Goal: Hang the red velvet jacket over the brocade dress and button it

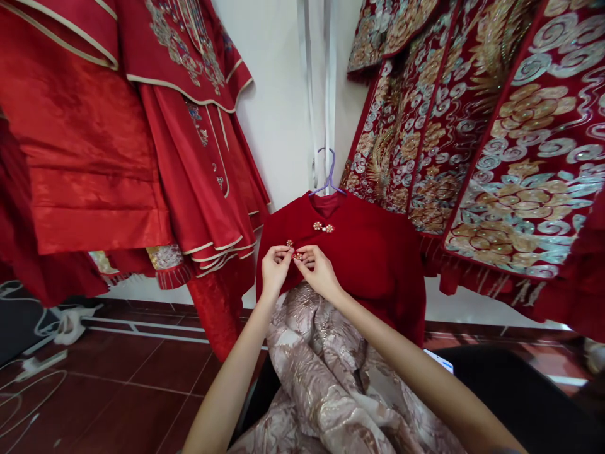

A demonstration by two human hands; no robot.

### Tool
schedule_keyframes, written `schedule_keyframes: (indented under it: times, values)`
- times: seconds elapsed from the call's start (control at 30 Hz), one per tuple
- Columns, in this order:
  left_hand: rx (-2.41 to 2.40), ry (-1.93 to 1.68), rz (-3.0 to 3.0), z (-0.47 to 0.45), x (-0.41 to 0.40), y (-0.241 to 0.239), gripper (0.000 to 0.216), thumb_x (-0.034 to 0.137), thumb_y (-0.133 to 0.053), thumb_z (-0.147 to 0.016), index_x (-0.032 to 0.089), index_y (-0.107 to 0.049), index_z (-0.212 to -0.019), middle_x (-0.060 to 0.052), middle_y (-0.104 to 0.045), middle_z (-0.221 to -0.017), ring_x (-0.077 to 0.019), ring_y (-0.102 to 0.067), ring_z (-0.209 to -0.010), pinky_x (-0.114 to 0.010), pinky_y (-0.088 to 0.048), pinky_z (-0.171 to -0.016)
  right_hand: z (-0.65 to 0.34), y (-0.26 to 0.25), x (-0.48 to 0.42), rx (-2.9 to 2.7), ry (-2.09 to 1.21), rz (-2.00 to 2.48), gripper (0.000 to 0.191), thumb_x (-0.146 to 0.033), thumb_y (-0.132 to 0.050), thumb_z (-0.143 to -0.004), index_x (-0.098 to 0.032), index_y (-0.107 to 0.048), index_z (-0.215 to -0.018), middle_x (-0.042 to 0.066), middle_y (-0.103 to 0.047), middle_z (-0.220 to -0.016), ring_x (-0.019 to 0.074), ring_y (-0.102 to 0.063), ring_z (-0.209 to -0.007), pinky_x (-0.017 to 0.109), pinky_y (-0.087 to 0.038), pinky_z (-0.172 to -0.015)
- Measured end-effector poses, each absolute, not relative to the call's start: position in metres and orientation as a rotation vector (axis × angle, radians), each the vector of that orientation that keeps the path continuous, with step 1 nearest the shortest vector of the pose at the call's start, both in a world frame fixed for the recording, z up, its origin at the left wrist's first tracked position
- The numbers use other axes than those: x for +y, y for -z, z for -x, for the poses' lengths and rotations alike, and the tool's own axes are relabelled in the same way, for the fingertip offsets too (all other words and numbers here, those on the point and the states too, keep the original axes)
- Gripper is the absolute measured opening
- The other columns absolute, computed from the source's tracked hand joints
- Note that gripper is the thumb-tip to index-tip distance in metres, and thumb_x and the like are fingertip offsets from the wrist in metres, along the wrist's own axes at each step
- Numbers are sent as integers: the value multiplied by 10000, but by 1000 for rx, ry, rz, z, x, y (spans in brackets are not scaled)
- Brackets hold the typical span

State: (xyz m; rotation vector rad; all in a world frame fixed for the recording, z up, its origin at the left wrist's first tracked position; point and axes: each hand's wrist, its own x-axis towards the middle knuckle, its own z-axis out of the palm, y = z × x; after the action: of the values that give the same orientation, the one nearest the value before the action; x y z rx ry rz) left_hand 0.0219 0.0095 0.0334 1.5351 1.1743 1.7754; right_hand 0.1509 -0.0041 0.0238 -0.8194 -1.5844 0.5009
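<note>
A dark red velvet jacket (373,252) hangs in front of me on a purple hanger (329,176). One pearl clasp (323,227) near the collar is fastened. My left hand (275,267) and my right hand (316,270) meet at a second pearl clasp (293,251) lower on the flap, fingertips pinching it from both sides. Below the jacket a pale pink and gold brocade skirt (326,378) spreads under my forearms.
Red satin robes (118,126) with gold trim hang at the left. Heavily embroidered red and gold garments (496,126) hang at the right. A white wall (278,94) is behind. White cables (33,366) lie on the dark red floor tiles at the lower left.
</note>
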Motion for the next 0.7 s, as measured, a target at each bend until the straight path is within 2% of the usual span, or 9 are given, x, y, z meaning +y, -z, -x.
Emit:
schedule_keyframes:
  times: [0.07,0.23,0.5,0.7]
  values:
    - [1216,-1830,-1552,-23,13,-31,254,315,-682,-722,146,-606,-896,-76,-671,-930,-134,-619,-781,-227,-493,-653,-151,-23,-1,-1565,-512,824,216,-328,-599,-799,-202,-564,-971,34,-599,-871,137,-607,-743,289,-557,-686]
    - [1147,-1631,-1454,-21,17,-27,244,256,-629,-747,138,-610,-959,-98,-667,-996,-142,-632,-781,-236,-513,-616,-155,-20,9,-1542,-531,874,197,-319,-613,-771,-194,-611,-922,33,-639,-818,144,-616,-728,290,-549,-679]
    - [1134,-1595,-1462,-16,18,-27,284,112,-607,-673,132,-664,-951,-105,-690,-1029,-153,-640,-860,-265,-510,-740,-155,-20,23,-1542,-410,982,183,-270,-595,-761,-180,-637,-914,35,-633,-812,137,-606,-665,291,-545,-663]
    - [1169,-1551,-1411,-16,27,-31,284,106,-639,-665,127,-634,-949,-102,-688,-971,-133,-630,-757,-229,-490,-621,-152,-19,30,-1569,-304,1004,175,-240,-569,-777,-173,-635,-924,52,-611,-848,138,-594,-654,297,-544,-659]
